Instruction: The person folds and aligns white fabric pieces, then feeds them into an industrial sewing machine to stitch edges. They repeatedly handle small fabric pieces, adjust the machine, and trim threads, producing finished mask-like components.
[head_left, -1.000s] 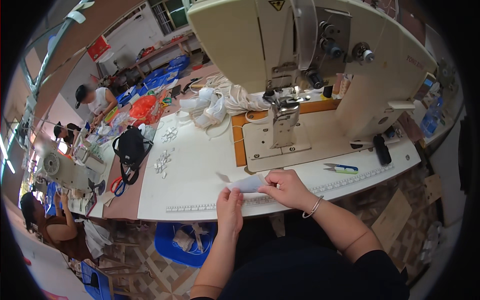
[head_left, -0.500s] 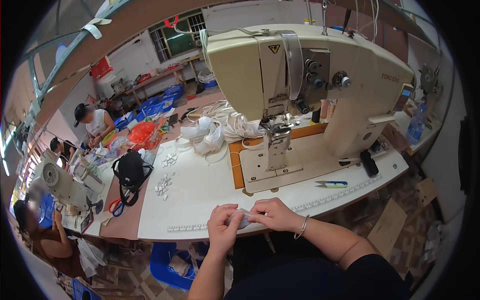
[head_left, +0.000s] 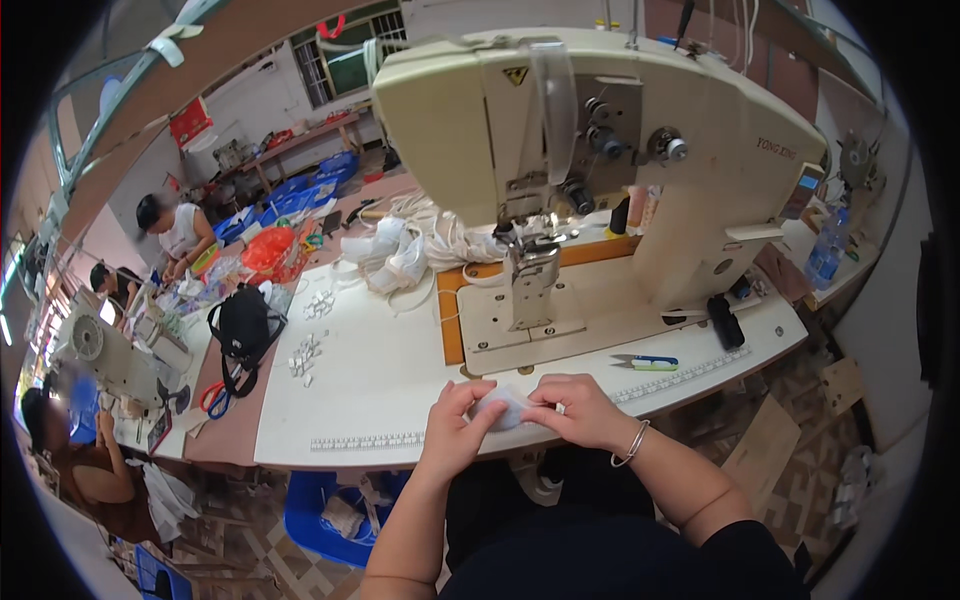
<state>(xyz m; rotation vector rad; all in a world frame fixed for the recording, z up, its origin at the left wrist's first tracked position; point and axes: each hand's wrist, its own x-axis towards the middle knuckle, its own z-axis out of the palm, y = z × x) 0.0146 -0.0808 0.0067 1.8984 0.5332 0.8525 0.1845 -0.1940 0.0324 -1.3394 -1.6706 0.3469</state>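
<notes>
My left hand (head_left: 456,428) and my right hand (head_left: 583,408) come together at the table's front edge. Between them they pinch a small, pale whitish piece of cloth (head_left: 511,406), thumbs and fingers pressed on either side of it. Its exact shape is partly covered by my fingers. Just beyond my hands stands a cream post-bed sewing machine (head_left: 440,130), whose metal post (head_left: 530,285) the cloth does not touch. Right of my hands lie thread snips (head_left: 646,362) with a blue and green handle.
A measuring tape strip (head_left: 366,441) runs along the front edge. Small white pieces (head_left: 305,356) lie in clusters at left. White bands (head_left: 395,250) are heaped beyond. A black bag (head_left: 246,325) and scissors (head_left: 213,400) lie farther left; a blue bin (head_left: 318,545) sits below. Several people work at left.
My hands have drawn slightly apart and moved a little right in the picture, showing more of the cloth. The surroundings have shifted left as the view moved.
</notes>
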